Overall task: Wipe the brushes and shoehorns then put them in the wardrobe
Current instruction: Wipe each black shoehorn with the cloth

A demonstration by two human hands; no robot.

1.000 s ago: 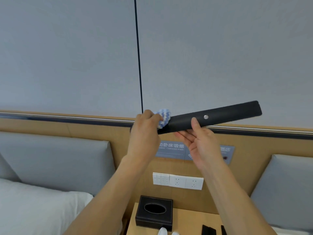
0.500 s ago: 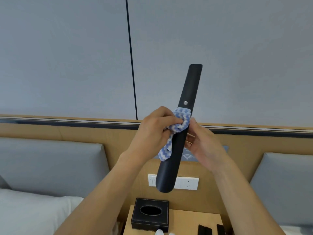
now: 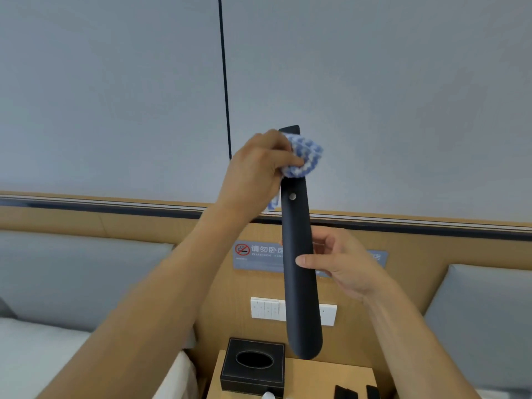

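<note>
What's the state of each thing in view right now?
shoehorn: upright, rounded end down, in the air
cloth: bunched, pressed against the shoehorn near its top
left hand: grips the cloth
right hand: holds the shoehorn at mid-length, thumb across its front
tissue box: on the nightstand, slot up

Your two forearms come into view bare from the lower edge up to the wrists, with no sleeve, cuff, watch or glove on either. Your left hand [image 3: 259,171] and your right hand [image 3: 342,263] are bare too; no ring is clear enough to tell.
</note>
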